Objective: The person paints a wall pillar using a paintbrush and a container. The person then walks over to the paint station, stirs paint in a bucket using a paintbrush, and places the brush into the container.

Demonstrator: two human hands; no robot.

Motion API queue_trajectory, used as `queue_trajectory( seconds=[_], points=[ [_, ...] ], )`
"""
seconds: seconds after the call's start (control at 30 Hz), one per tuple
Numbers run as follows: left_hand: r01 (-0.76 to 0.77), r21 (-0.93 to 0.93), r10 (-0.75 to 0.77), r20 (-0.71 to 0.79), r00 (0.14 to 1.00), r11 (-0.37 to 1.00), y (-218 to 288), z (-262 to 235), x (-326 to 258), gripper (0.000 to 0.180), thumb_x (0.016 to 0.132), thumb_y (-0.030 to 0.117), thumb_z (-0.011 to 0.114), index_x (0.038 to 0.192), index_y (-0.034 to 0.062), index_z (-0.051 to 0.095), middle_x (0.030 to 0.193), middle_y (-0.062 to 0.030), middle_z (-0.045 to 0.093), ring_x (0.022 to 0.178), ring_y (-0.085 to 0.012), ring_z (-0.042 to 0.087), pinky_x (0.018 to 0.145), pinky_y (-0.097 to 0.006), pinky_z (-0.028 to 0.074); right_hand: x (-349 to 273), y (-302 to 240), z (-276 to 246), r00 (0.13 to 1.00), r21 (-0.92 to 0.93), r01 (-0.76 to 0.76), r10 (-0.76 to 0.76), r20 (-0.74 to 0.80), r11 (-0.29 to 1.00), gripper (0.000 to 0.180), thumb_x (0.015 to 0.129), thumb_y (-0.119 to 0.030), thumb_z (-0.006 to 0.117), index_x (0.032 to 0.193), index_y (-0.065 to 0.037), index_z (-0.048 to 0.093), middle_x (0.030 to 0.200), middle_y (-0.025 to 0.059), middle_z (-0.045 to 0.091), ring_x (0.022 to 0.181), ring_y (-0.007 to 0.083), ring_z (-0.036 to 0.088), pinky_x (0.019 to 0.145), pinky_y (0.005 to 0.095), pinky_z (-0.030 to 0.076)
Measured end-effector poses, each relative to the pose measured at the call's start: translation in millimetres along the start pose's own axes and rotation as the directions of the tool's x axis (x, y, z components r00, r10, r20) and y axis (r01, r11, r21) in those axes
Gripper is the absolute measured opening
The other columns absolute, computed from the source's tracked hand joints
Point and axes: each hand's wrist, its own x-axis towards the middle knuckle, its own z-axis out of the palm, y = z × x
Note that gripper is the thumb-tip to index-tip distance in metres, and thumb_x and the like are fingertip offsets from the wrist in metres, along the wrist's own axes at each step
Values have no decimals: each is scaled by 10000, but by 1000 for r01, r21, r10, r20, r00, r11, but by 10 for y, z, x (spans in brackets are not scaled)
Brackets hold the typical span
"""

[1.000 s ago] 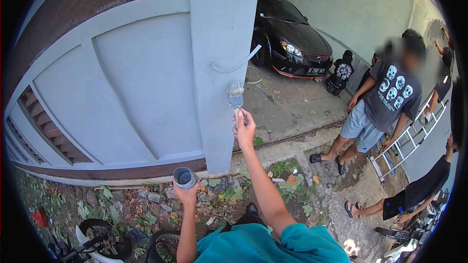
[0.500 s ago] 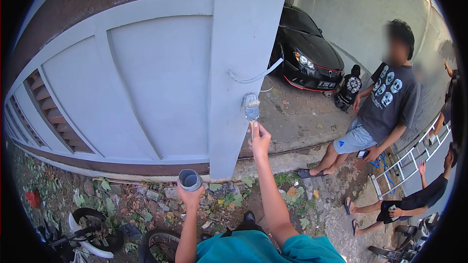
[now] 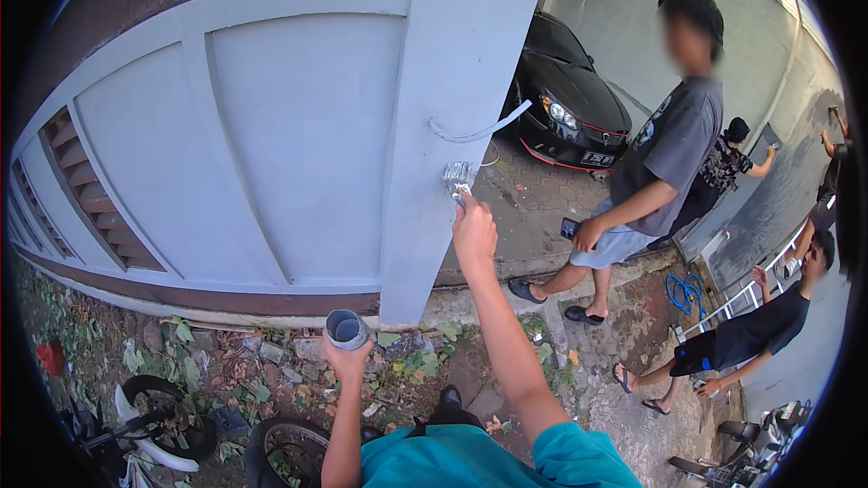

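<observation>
My right hand (image 3: 476, 230) grips a paintbrush (image 3: 458, 179) by its handle. The brush head lies against the pale grey pillar (image 3: 420, 244), close to its right edge and below a white cable (image 3: 484, 134) that sticks out of the pillar. Lower down, my left hand (image 3: 347, 360) is wrapped round a small grey cup (image 3: 347, 329), upright, with its open top facing me. Grey paint appears to coat the cup's inside, though how full it is I cannot tell.
Left of the pillar runs a panelled wall (image 3: 307, 145). A black car (image 3: 574, 95) stands beyond it. At right, a person in a grey shirt (image 3: 669, 145) stands near a blue hose (image 3: 684, 294) and ladder. Motorbike wheels (image 3: 285, 454) and rubble lie below.
The brush has moved slightly left and upward on the pillar, its head now flatter against it. The person in the grey shirt has stepped left and turned.
</observation>
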Motion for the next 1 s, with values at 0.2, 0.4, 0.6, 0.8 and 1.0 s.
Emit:
queue_trajectory(
  seconds=[0.2, 0.4, 0.6, 0.8, 1.0],
  points=[
    [-56, -7, 56, -8, 998, 998, 60, -102, -61, 773, 503, 175, 857, 1174, 9, 511, 1067, -145, 615, 961, -276, 615, 851, -401, 482, -117, 270, -318, 998, 512, -53, 23, 64, 857, 297, 905, -214, 597, 1113, -8, 652, 726, 108, 677, 669, 210, 668, 608, 352, 501],
    [-20, -89, 22, 22, 1000, 996, -75, -218, -48, 807, 491, 187, 864, 1194, 18, 507, 1076, -143, 616, 962, -284, 615, 856, -401, 479, -20, 321, -144, 958, 584, -281, 192, 212, 761, 301, 932, -251, 570, 1061, -1, 674, 658, 72, 633, 495, 138, 555, 505, 331, 457],
    [-22, 7, 22, -23, 999, 1000, -203, -252, -29, 815, 479, 176, 871, 1195, 16, 516, 1077, -143, 626, 964, -301, 617, 872, -406, 471, 184, 372, 169, 964, 374, -265, 230, 136, 889, 310, 933, -273, 555, 978, 0, 692, 653, 122, 647, 569, 193, 625, 575, 358, 481],
    [4, -70, -4, 9, 1000, 998, -143, -292, -2, 757, 497, 147, 861, 1165, 14, 531, 1056, -130, 623, 964, -282, 615, 870, -397, 474, -27, 343, -110, 986, 318, -162, 138, 97, 934, 313, 933, -269, 543, 934, 12, 678, 684, 166, 656, 677, 305, 672, 638, 392, 490],
    [-22, -184, 27, 23, 999, 983, -172, -351, 32, 732, 537, 102, 856, 1176, -22, 520, 1088, -124, 608, 973, -212, 598, 881, -347, 474, -139, 233, -216, 993, 333, -104, 79, 88, 937, 305, 937, -253, 537, 907, 25, 661, 704, 201, 650, 709, 379, 655, 640, 425, 487]
  ],
)
